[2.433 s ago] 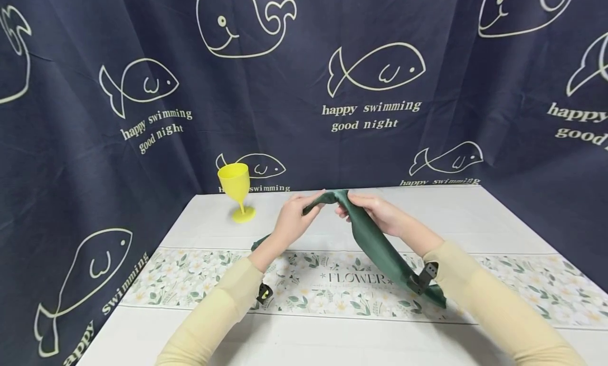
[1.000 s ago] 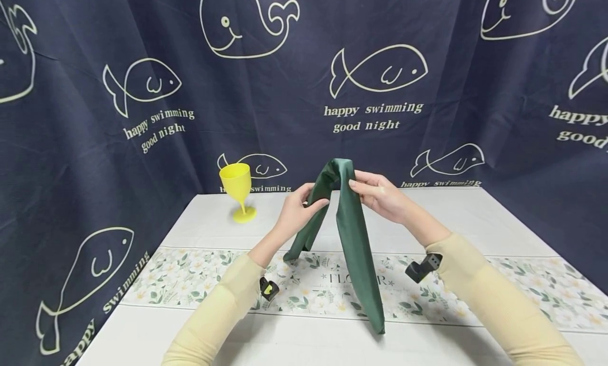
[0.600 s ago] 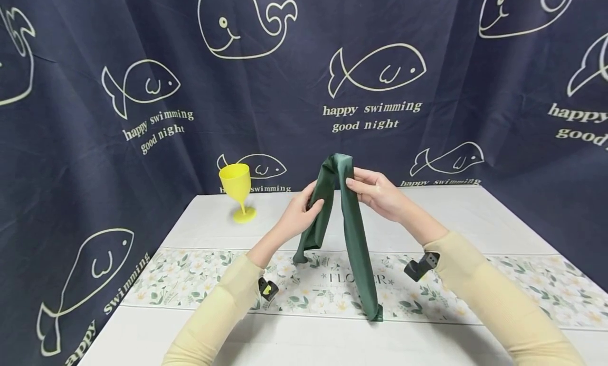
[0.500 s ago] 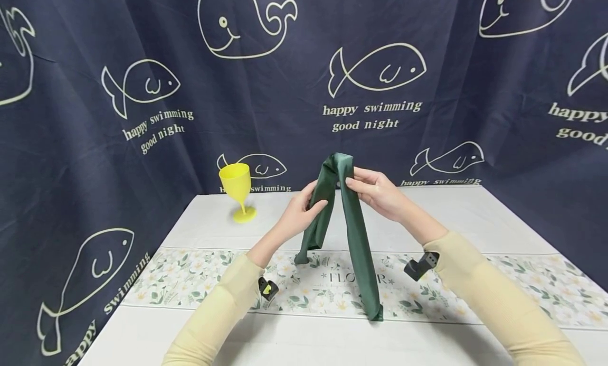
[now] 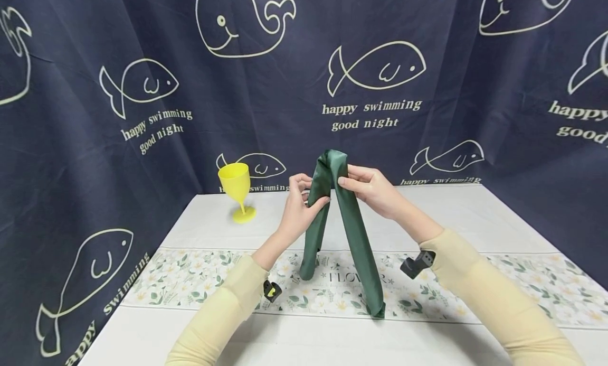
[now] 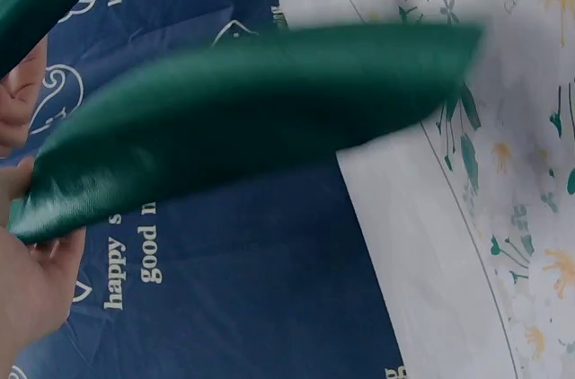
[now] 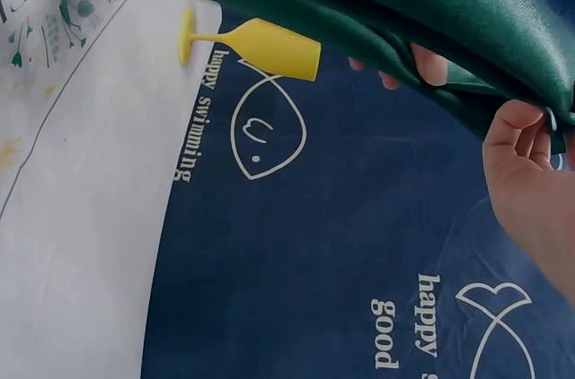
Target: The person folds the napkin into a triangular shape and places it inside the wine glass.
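Observation:
A long, folded strip of dark green, satiny cloth (image 5: 353,223) hangs bent over in the head view, its fold on top and two tails down toward the table. The left hand (image 5: 296,213) holds the left tail below the fold, thumb in front and some fingers behind. On the other side, the right hand (image 5: 372,191) pinches the right tail near the fold. In the left wrist view, the left hand (image 6: 36,280) grips the cloth (image 6: 243,118) at its edge. The right hand (image 7: 535,181) has curled fingers at the cloth (image 7: 431,11) in the right wrist view.
A yellow goblet (image 5: 235,181) stands upright at the back left of the table (image 5: 427,213). A floral band printed with lettering crosses the white tablecloth. Behind and at the sides hangs a dark blue curtain (image 5: 285,102) with fish and whale outlines.
Both hands have risen, lifting the cloth's fold well above the table. The right tail has swung inward from the right. Lately the hands have shifted slightly left, and the left tail hangs lower.

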The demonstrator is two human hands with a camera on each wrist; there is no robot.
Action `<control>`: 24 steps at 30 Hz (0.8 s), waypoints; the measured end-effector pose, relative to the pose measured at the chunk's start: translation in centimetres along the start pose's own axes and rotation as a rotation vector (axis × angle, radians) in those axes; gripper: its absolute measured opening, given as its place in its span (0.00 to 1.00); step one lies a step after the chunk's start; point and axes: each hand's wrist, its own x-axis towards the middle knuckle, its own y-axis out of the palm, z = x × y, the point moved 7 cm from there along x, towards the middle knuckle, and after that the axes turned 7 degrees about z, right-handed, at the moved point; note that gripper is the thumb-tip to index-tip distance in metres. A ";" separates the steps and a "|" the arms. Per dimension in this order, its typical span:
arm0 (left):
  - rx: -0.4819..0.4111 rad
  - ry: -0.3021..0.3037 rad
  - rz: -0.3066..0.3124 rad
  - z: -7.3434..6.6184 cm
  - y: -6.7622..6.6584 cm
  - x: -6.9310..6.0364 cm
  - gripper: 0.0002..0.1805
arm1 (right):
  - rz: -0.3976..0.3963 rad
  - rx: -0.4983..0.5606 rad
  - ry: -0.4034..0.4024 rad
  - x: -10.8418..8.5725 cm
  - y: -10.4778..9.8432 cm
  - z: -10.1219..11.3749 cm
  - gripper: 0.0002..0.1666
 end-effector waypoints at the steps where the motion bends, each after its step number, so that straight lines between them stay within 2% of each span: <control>1: 0.005 0.013 0.000 -0.3 0.0 0.0 0.23 | -0.002 -0.006 -0.001 0.0 0.0 0.1 0.27; 5: 0.031 0.057 0.007 -0.7 0.0 -0.1 0.11 | 0.001 -0.018 -0.009 -0.1 0.0 0.3 0.27; 7: 0.020 0.062 0.015 -0.6 0.0 -0.1 0.09 | 0.013 -0.008 -0.017 -0.2 0.0 0.3 0.26; 12: 0.007 0.065 0.039 -0.3 -0.1 -0.1 0.11 | 0.081 0.018 -0.038 -0.3 0.0 0.5 0.26; 18: 0.001 0.047 0.022 0.0 -0.5 0.0 0.12 | 0.188 -0.001 -0.028 -0.3 0.4 0.8 0.32; 21: -0.020 0.036 0.015 0.7 -0.5 0.1 0.13 | 0.182 -0.066 -0.029 -0.3 0.3 0.9 0.33; 22: -0.027 0.041 0.011 1.2 -0.5 0.1 0.13 | 0.168 -0.095 -0.030 -0.2 0.2 0.9 0.33; 24: -0.032 0.031 0.004 1.3 -0.5 0.1 0.13 | 0.133 -0.145 -0.034 -0.2 0.1 1.0 0.32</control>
